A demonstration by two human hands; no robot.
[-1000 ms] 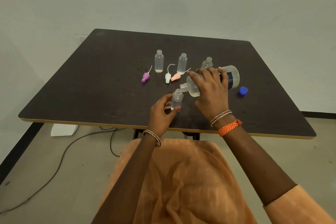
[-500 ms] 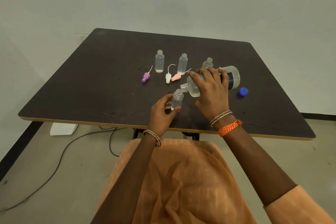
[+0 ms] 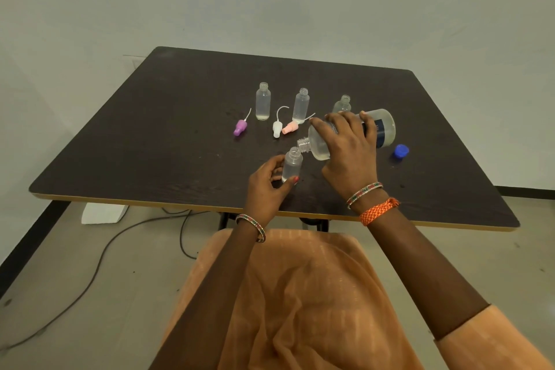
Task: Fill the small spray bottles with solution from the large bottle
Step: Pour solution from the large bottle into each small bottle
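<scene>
The left hand (image 3: 265, 182) curls its fingers and thumb round the lower part of a small spray bottle (image 3: 292, 165), which stands upright on the dark table (image 3: 150, 135) with its open neck uppermost; the thumb tip presses the bottle's base from the near side. Just above and to the right of that neck, the right hand (image 3: 350, 147) grips the large bottle (image 3: 381, 129) from above, fingers spread over its clear body and thumb wrapped round the near side, and holds it tipped almost flat so that its uncapped mouth points down and left, just over the small bottle's opening; whether liquid is running between them cannot be told. Pale solution lies in the lower side of the large bottle, and a dark label shows past the knuckles. Right of the right hand, near the large bottle's base, a blue cap (image 3: 401, 150) lies on the table. Beyond the fingers of both hands stand three more small bottles, all uncapped: the left one (image 3: 263, 101), a middle one (image 3: 301, 106) and a third (image 3: 342, 104) partly hidden behind the right hand's fingertips. Between these and the hands lie three spray tops with thin tubes: purple (image 3: 240, 127), white (image 3: 277, 128) and pink (image 3: 290, 128).
</scene>
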